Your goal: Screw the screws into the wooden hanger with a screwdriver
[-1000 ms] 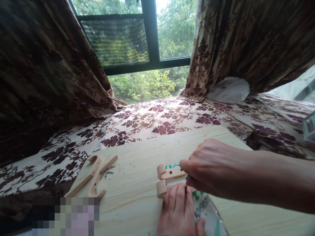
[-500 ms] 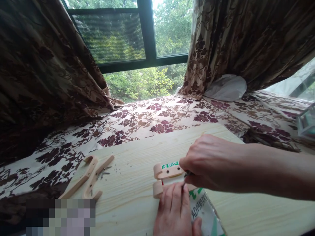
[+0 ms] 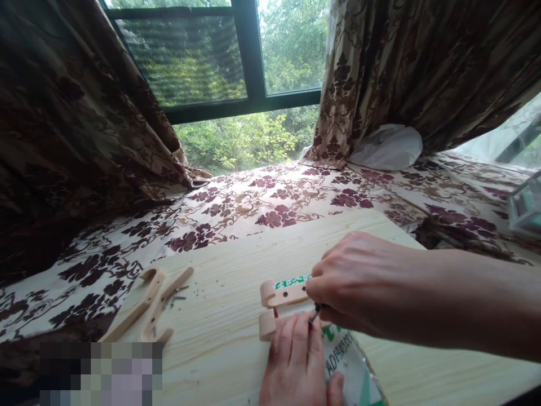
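My left hand [image 3: 293,361] lies flat with its fingers stretched over a wooden hook piece [image 3: 267,325] and part of a printed plastic packet [image 3: 344,361]. Closed around a small dark tool [image 3: 315,312], my right hand [image 3: 342,276] hangs just above my left fingers; the tool's tip points down between them. Behind it, a second wooden hook piece [image 3: 291,295] with two dark holes rests against a green-and-white printed strip [image 3: 291,281]. Most of the tool is hidden in my right fist.
Two wooden hooks [image 3: 146,307] lie at the left of the pale wooden board [image 3: 220,338], with several screws [image 3: 180,297] beside them. A patterned cloth [image 3: 236,208] spreads behind. A white plastic bag [image 3: 391,148] and a clear box [image 3: 526,206] sit farther back at the right.
The whole view has shifted slightly. My right hand has turned a little around the tool, and more of the tool's dark shaft shows. My left hand stays on the wooden piece.
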The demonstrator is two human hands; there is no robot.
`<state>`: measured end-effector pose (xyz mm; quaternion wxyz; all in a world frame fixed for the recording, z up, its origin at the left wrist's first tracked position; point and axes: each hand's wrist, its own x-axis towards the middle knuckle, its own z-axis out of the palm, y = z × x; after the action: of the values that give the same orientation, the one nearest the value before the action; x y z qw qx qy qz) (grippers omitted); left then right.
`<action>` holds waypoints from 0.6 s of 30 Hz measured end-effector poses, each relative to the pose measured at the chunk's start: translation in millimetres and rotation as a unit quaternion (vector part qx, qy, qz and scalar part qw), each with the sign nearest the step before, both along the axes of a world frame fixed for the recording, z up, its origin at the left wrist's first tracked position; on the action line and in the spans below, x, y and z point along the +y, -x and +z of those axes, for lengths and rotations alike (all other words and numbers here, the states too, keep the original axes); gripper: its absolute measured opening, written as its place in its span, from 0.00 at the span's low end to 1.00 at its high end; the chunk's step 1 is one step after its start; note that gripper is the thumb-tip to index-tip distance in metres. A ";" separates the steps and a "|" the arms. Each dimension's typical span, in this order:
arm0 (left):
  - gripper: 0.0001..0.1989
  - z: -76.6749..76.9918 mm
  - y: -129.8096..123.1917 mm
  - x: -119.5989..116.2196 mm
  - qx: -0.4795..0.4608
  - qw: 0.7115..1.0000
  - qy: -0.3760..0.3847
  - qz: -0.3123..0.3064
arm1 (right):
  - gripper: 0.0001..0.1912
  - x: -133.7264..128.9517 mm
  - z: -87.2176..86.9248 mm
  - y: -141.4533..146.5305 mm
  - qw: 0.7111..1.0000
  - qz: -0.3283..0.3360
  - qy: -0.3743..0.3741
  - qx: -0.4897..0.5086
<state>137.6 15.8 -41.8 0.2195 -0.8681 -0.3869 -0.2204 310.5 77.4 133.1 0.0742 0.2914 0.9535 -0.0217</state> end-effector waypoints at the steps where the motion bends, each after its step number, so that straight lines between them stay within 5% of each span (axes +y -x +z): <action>1: 0.27 0.3 -0.7 -0.5 -0.003 1.000 0.005 0.005 | 0.09 0.1 -2.5 -0.4 1.000 0.011 -0.008 0.007; 11: 0.24 1.4 -6.3 -4.1 -0.026 0.999 0.023 0.019 | 0.07 -6.7 -14.1 9.6 0.994 0.064 -0.054 0.064; 18: 0.23 -1.2 -9.3 -3.0 -0.072 0.997 0.032 0.015 | 0.07 -7.3 0.7 18.5 0.999 -0.033 -0.005 -0.025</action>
<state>146.9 12.8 -43.0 0.1663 -0.8504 -0.4219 -0.2668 292.0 70.1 133.8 0.0962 0.3239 0.9411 -0.0118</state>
